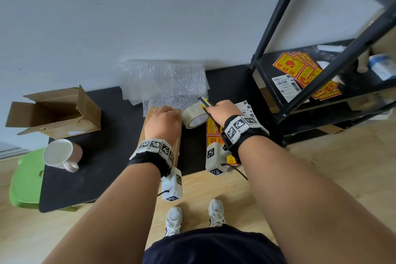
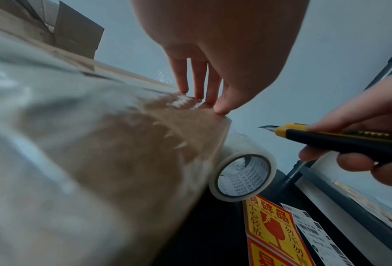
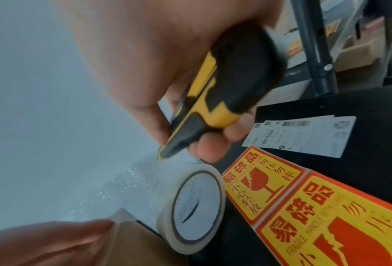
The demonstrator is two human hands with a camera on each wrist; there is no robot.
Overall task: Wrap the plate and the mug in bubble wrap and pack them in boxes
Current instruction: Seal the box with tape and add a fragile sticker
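A shut cardboard box (image 1: 151, 113) lies on the black mat (image 1: 107, 135), with clear tape along its top (image 2: 122, 144). My left hand (image 1: 165, 111) presses straight fingertips (image 2: 222, 109) onto the tape at the box's far end. A clear tape roll (image 1: 196, 115) stands on edge against the box's right side, its strip still joined to the box. My right hand (image 1: 222, 109) grips a yellow-and-black utility knife (image 2: 326, 138), blade out and pointing toward the roll (image 3: 167, 180). A white mug (image 1: 62, 154) lies on its side at the mat's left. No plate is visible.
An open empty cardboard box (image 1: 53, 111) sits at the back left. Bubble wrap (image 1: 165, 81) is spread against the wall behind the shut box. Fragile stickers (image 3: 258, 185) and shipping labels (image 3: 304, 135) lie right of the roll. A black shelf (image 1: 321, 83) stands at right, a green stool (image 1: 25, 178) at left.
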